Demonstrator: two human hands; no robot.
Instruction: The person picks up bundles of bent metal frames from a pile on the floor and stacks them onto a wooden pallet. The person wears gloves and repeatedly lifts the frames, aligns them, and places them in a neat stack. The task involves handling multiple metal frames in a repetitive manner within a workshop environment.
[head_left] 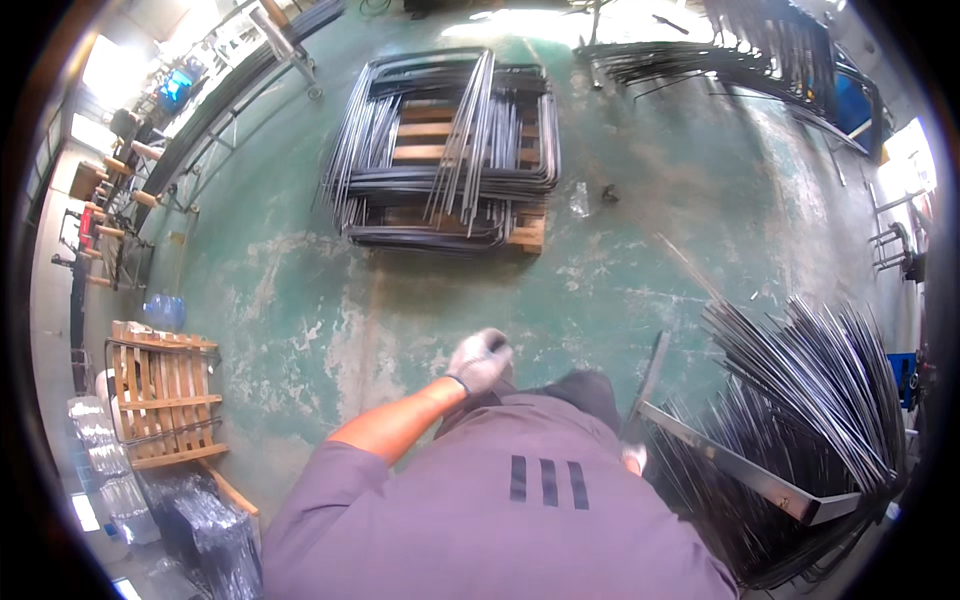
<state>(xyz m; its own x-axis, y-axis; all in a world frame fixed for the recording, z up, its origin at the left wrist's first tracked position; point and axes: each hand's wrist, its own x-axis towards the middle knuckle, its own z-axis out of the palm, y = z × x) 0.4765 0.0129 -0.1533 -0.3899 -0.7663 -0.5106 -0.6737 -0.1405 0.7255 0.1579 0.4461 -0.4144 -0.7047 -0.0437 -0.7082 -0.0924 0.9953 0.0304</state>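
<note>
My left hand point(482, 361), in a pale work glove, is in front of my body above the green floor. Its fingers are curled in, and I see nothing held in them. Only a sliver of my right hand point(634, 459), also in a light glove, shows past the right side of my shirt; its fingers are hidden. It is next to a metal rack point(740, 462) with flat bars. Thin dark metal rods point(815, 375) lean in a thick bundle at that rack, and whether my right hand touches them I cannot tell.
Ahead, bent metal tube frames point(450, 180) lie stacked on a wooden pallet point(527, 232). At left are a slatted wooden pallet point(168, 400), plastic-wrapped bundles point(205, 530) and a blue water jug point(165, 311). More long rods point(690, 65) rest on a stand at far right.
</note>
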